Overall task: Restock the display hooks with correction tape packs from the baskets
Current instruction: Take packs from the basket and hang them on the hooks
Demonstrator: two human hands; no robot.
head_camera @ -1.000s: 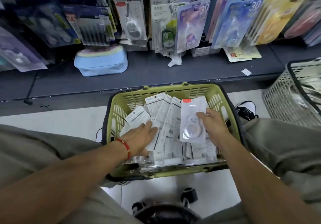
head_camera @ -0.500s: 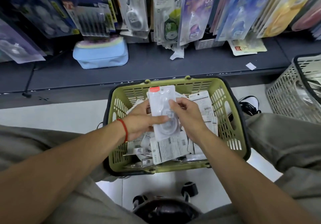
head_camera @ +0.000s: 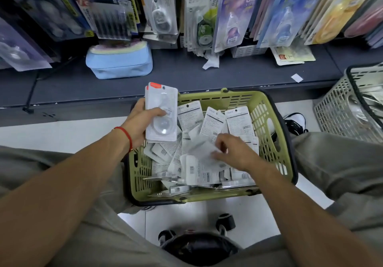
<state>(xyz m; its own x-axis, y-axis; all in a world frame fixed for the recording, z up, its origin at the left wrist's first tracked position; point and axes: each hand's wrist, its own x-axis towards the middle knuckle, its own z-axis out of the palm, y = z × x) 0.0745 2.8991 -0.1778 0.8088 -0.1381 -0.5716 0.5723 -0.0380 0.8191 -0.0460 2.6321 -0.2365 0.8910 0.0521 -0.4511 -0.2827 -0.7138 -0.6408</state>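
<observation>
Left hand (head_camera: 137,124) grips a small stack of white blister-card correction tape packs (head_camera: 161,113), thumb across the front, held upright over the far-left corner of the olive-green plastic slotted basket (head_camera: 267,125). Right hand (head_camera: 234,152) is down in the basket near its right side, fingers curled on a loose white pack (head_camera: 202,150); blurred, so cannot tell if it's actually pinched. More packs piled loose in the basket. Grey mesh basket (head_camera: 339,109) sits at the right edge of the floor.
</observation>
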